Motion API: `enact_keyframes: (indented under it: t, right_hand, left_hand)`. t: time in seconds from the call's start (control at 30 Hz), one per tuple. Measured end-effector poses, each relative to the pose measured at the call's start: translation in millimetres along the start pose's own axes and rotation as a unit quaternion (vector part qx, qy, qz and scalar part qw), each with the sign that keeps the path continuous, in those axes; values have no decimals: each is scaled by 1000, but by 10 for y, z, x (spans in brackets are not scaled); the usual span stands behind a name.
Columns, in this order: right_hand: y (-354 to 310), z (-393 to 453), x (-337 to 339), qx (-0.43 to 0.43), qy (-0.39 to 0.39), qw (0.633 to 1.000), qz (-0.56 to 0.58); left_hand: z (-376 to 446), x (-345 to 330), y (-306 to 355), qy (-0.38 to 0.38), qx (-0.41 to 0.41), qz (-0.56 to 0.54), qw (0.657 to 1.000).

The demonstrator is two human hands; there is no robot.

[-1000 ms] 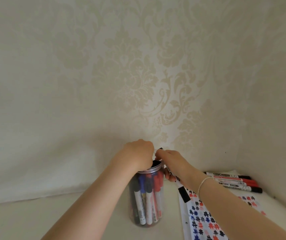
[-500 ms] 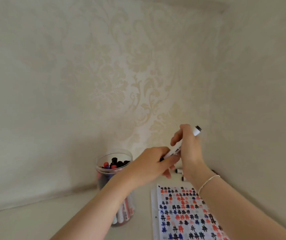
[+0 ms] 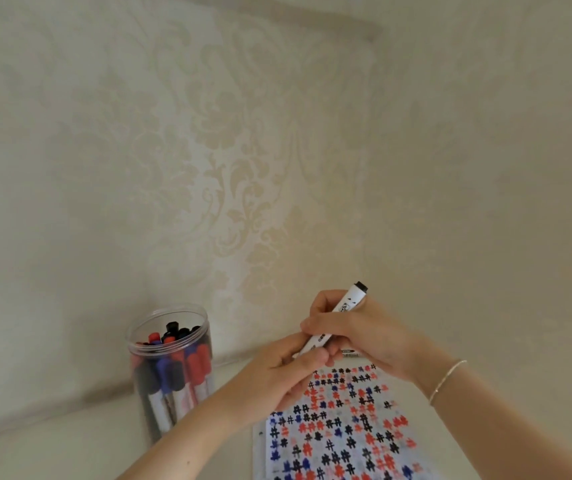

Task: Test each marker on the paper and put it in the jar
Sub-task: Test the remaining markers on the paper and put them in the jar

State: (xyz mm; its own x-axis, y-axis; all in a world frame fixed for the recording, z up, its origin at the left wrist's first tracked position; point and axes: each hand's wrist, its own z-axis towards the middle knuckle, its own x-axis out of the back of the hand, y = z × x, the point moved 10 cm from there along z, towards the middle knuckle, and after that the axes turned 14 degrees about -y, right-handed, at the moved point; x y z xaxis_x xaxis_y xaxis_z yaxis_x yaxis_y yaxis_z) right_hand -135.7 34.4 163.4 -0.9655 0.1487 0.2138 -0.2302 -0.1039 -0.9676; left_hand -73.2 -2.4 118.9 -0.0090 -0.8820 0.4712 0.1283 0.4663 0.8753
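Observation:
A clear plastic jar (image 3: 170,372) stands at the left, packed with several red, blue and black markers. Both hands meet above the top of the paper (image 3: 343,434), which is covered in red, blue and black hash marks. My right hand (image 3: 357,334) grips the barrel of a white marker (image 3: 341,317) with a black end pointing up and right. My left hand (image 3: 284,372) pinches the marker's lower end, where the cap is hidden by my fingers.
Patterned cream wallpaper rises close behind the jar and along the right side. Part of another marker (image 3: 350,353) peeks out under my right hand. The pale tabletop (image 3: 52,455) runs to the left of the paper.
My hands left the jar and moved right over the paper. A white marker came into my right hand, and my left hand took hold of its lower end. The view swung right.

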Motion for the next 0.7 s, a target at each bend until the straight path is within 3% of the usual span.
enact_keyframes:
  t: [0.1,0.3,0.43,0.57,0.7]
  right_hand:
    - [27,-101,81,-7,58,998,4]
    - [227,-540,419,25,238,959,152]
    - [533,-785,492,-14,251,951,180]
    - [857,-956,446,-75,223,961,144]
    - [1238,-1206,535,-141,307,938,78]
  left_hand:
    - [70,12,-33,22,6,92,996]
    - [78,139,-256,72,78,220,970]
    - [100,20,-437,72,89,263,958]
    - [235,-306,-535,22,90,267,959]
    - [443,-651,-564,-24,82,293,952]
